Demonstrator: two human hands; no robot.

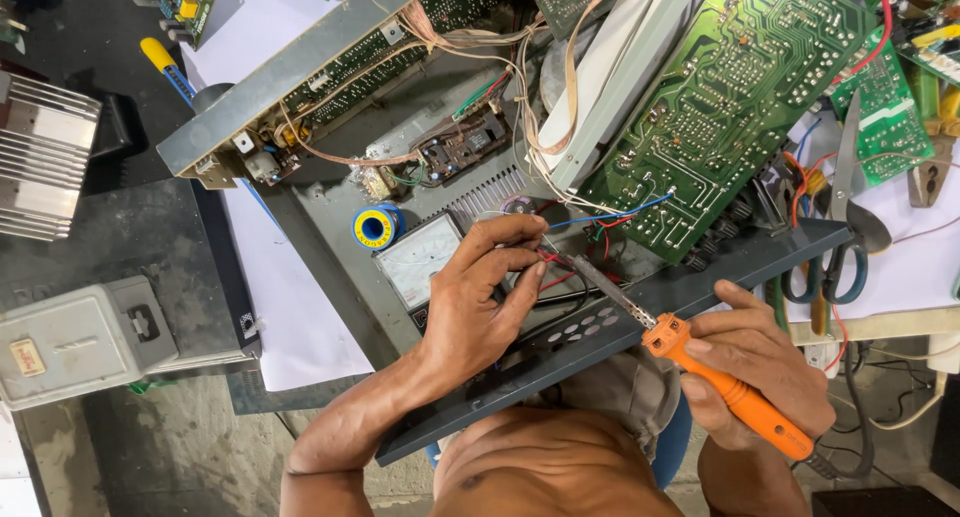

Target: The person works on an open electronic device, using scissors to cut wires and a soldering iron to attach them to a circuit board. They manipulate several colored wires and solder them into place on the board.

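At the far left of the worktop [150, 247] we note a finned aluminium heat sink [40, 157] and, nearer us, a grey metal box [85, 339], both well apart from the hands. A yellow-handled screwdriver [165, 65] lies on white paper [290, 307] beside the opened amplifier chassis [330, 52], whose front panel is tilted up, likely so the wiring behind it is exposed. Just right of that sit a blue-and-yellow spool of solder [377, 226] and an analogue meter [420, 260], both close by the work point, presumably for quick reach.

The left hand [480, 297] has its grip pinched with thumb and fingertips on thin red wires [552, 262], steadying them above the dark chassis edge [600, 327]. Black meter leads [560, 297] loop under the same hand.

The right hand [760, 372] is clenched around the orange soldering iron [730, 392], held like a pen; its metal tip [590, 275] points up-left and ends just beside the pinched wires. Whether tip and wire are touching we cannot tell.

Above, a large green circuit board [730, 97] is flipped solder-side up and propped at a tilt, red and blue leads running from it toward the joint. Further right lie scissors [845, 227], a smaller green board [885, 112] and pliers [930, 172].
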